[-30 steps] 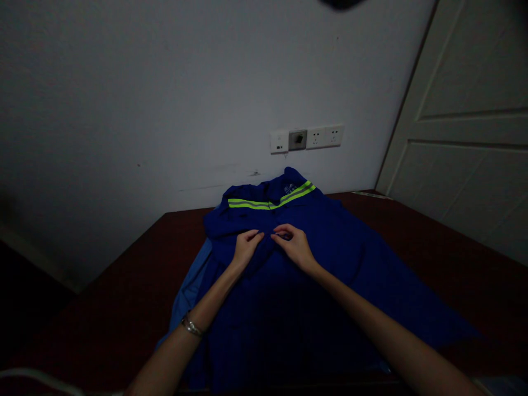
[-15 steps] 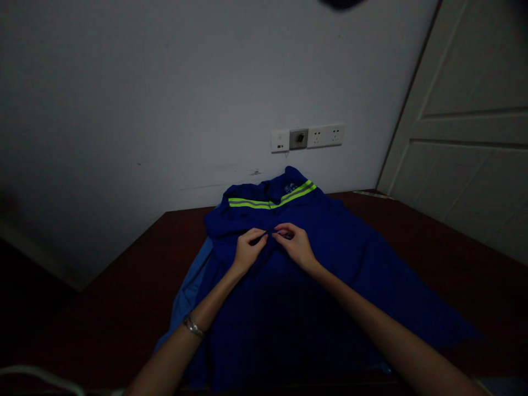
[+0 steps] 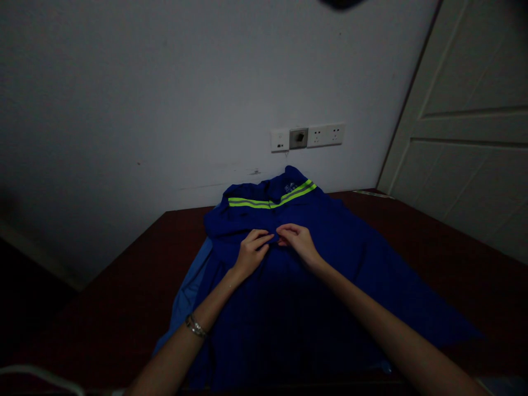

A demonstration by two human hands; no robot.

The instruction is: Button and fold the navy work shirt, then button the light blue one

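A dark blue work jacket (image 3: 346, 258) with a yellow-green reflective stripe across its chest lies spread on the dark red table. Both hands are at its front opening, a little below the stripe. My left hand (image 3: 251, 253) rests on the cloth with its fingers stretched out and slightly apart. Thumb and fingers of my right hand (image 3: 299, 243) are pinched together on the edge of the jacket's front. Whatever small fastening may be between those fingertips is too dark to make out. A metal bracelet (image 3: 196, 327) circles my left wrist.
Lighter blue cloth (image 3: 187, 291) sticks out from under the jacket's left side. Behind the table (image 3: 144, 264) stands a white wall with a row of sockets (image 3: 325, 135). A pale panelled door (image 3: 466, 148) is at the right, and a white cable (image 3: 41, 374) at the lower left.
My left hand has loosened its pinch and straightened its fingers on the cloth. My right hand has shifted slightly and still pinches the jacket's edge. The jacket lies as before.
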